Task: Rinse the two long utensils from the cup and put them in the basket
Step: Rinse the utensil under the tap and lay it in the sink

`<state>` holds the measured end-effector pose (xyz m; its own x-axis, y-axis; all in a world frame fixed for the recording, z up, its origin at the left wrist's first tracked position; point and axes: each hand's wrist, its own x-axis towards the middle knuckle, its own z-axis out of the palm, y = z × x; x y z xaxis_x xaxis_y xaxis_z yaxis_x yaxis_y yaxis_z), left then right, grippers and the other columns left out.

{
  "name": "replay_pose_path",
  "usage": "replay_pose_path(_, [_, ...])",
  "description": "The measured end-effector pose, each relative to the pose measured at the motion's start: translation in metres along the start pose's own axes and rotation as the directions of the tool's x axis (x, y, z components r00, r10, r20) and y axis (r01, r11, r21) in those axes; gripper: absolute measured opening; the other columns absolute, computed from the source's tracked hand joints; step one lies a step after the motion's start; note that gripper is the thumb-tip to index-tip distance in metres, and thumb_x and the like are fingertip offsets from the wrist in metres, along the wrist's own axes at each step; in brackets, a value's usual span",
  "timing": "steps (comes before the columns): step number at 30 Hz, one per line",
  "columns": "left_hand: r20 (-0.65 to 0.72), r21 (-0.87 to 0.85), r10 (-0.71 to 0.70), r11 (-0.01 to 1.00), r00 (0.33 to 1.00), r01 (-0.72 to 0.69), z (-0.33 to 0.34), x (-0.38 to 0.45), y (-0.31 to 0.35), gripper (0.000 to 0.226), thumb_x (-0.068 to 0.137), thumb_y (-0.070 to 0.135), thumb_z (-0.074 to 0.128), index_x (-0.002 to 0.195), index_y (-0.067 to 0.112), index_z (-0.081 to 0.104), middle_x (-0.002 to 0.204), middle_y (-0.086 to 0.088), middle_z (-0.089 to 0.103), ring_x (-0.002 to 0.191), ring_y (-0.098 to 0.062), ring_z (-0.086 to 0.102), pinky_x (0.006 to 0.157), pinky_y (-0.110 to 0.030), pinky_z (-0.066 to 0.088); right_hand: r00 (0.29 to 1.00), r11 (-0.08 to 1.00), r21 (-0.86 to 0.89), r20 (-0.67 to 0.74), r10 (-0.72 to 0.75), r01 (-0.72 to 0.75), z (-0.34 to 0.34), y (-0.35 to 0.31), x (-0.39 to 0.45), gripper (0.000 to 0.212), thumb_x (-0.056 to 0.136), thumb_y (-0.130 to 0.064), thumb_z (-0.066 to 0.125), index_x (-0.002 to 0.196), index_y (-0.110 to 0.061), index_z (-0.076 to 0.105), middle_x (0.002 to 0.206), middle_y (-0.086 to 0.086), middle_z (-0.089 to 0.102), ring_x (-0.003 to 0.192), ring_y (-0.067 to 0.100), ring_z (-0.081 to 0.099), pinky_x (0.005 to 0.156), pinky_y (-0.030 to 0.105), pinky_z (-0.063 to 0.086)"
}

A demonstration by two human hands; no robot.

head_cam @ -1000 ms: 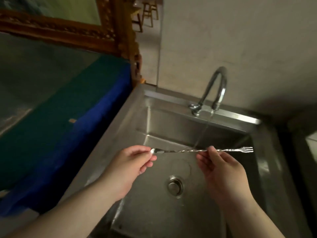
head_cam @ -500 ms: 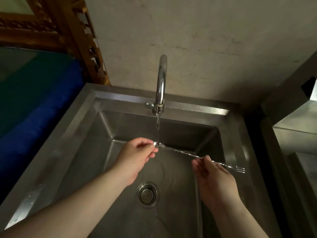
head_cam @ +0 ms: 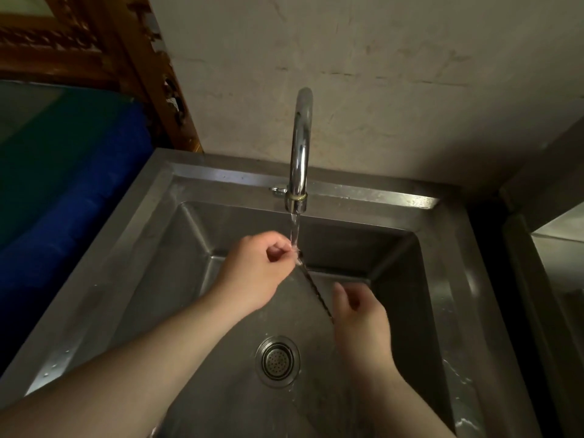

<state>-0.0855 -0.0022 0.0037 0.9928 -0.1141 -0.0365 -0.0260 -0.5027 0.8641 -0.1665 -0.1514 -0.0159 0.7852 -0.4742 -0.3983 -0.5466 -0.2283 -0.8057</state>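
Both of my hands hold one long twisted metal utensil (head_cam: 316, 290) over the steel sink (head_cam: 151, 235). My left hand (head_cam: 256, 273) pinches its upper end right under the running water from the tap (head_cam: 300, 147). From there the rod slants down to the right into my right hand (head_cam: 360, 314), which grips the lower end and hides the fork tip. No cup, basket or second utensil is in view.
The drain strainer (head_cam: 278, 361) sits in the sink floor below my hands. A blue and green surface (head_cam: 72, 172) lies to the left, beside a carved wooden frame (head_cam: 136, 58). A second steel unit (head_cam: 550, 263) stands to the right.
The utensil has swung from nearly level to a steep slant; my right hand came in closer and now covers the fork end. The left hand's end stays in the water stream.
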Motion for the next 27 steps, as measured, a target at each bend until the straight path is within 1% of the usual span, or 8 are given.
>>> replay_pose_path(2, [0.014, 0.05, 0.04, 0.998, 0.999, -0.04, 0.0, -0.001, 0.005, 0.005, 0.079, 0.019, 0.071, 0.075, 0.022, 0.072, 0.065, 0.014, 0.069, 0.059, 0.003, 0.06, 0.059, -0.02, 0.047, 0.958, 0.957, -0.056, 0.024, -0.284, 0.285, 0.012, -0.02, 0.003, 0.017, 0.094, -0.031, 0.058, 0.106, -0.024, 0.069, 0.099, -0.004, 0.063, 0.089, 0.009, 0.062, 0.084, 0.033, 0.053])
replay_pose_path(4, [0.02, 0.071, 0.046, 0.996, 0.999, -0.047, -0.001, -0.001, 0.009, 0.007, 0.08, 0.019, 0.071, 0.075, 0.024, 0.073, 0.07, 0.015, 0.071, 0.066, 0.002, 0.063, 0.063, -0.017, 0.047, 0.931, 0.935, 0.014, 0.088, -0.356, 0.356, 0.024, -0.035, 0.008, 0.019, 0.095, -0.025, 0.057, 0.109, -0.024, 0.069, 0.101, -0.006, 0.064, 0.096, 0.01, 0.061, 0.087, 0.029, 0.05])
replay_pose_path(8, [0.017, 0.054, 0.031, 0.998, 0.999, -0.032, -0.011, 0.004, 0.013, 0.008, 0.08, 0.027, 0.071, 0.072, 0.028, 0.071, 0.066, 0.009, 0.071, 0.062, -0.005, 0.063, 0.057, -0.022, 0.046, 0.929, 0.929, 0.188, 0.129, -0.346, 0.32, 0.029, -0.038, 0.011, 0.017, 0.096, -0.022, 0.056, 0.09, -0.026, 0.071, 0.076, -0.009, 0.071, 0.068, 0.002, 0.063, 0.062, 0.018, 0.049])
replay_pose_path(11, [0.025, 0.073, 0.051, 0.996, 0.998, -0.052, -0.014, 0.003, 0.014, 0.009, 0.079, 0.027, 0.07, 0.07, 0.028, 0.071, 0.066, 0.009, 0.071, 0.062, -0.01, 0.064, 0.059, -0.028, 0.048, 0.928, 0.934, 0.213, 0.184, -0.325, 0.285, 0.026, -0.031, 0.01, 0.02, 0.096, -0.025, 0.055, 0.082, -0.02, 0.068, 0.07, 0.0, 0.067, 0.058, 0.002, 0.055, 0.054, 0.015, 0.044])
replay_pose_path(15, [0.036, 0.025, 0.012, 1.0, 0.999, -0.013, -0.012, 0.0, 0.013, 0.008, 0.079, 0.024, 0.07, 0.073, 0.028, 0.073, 0.069, 0.004, 0.073, 0.068, -0.018, 0.067, 0.061, -0.033, 0.051, 0.939, 0.944, 0.226, 0.195, -0.285, 0.239, 0.03, -0.035, 0.012, 0.023, 0.095, -0.027, 0.052, 0.081, -0.018, 0.069, 0.075, 0.004, 0.07, 0.063, 0.01, 0.064, 0.056, 0.02, 0.049])
replay_pose_path(20, [-0.069, -0.047, -0.021, 0.999, 0.997, 0.018, -0.02, 0.009, 0.012, 0.006, 0.078, 0.023, 0.071, 0.076, 0.028, 0.073, 0.07, 0.008, 0.072, 0.062, -0.003, 0.063, 0.06, -0.022, 0.05, 0.922, 0.959, 0.175, 0.283, -0.264, 0.221, 0.023, -0.016, 0.01, 0.022, 0.098, -0.029, 0.051, 0.087, -0.019, 0.068, 0.076, 0.008, 0.07, 0.061, 0.007, 0.06, 0.057, 0.015, 0.047])
replay_pose_path(25, [0.084, 0.034, -0.067, 0.997, 0.994, 0.065, -0.005, -0.001, 0.012, 0.014, 0.083, 0.034, 0.065, 0.076, 0.022, 0.066, 0.07, -0.003, 0.07, 0.066, -0.024, 0.065, 0.061, -0.04, 0.052, 0.905, 0.943, 0.232, 0.299, -0.304, 0.24, 0.024, -0.016, 0.013, 0.024, 0.099, -0.03, 0.052, 0.084, -0.025, 0.07, 0.064, -0.009, 0.064, 0.052, 0.002, 0.053, 0.048, 0.015, 0.043])
replay_pose_path(27, [0.072, 0.003, -0.063, 0.998, 0.995, 0.063, -0.001, -0.004, 0.014, 0.016, 0.083, 0.034, 0.065, 0.074, 0.021, 0.064, 0.067, -0.002, 0.069, 0.061, -0.02, 0.062, 0.063, -0.039, 0.051, 0.897, 0.933, 0.268, 0.307, -0.318, 0.24, 0.025, -0.016, 0.012, 0.022, 0.099, -0.028, 0.052, 0.085, -0.027, 0.07, 0.068, -0.006, 0.065, 0.055, 0.004, 0.056, 0.054, 0.021, 0.048])
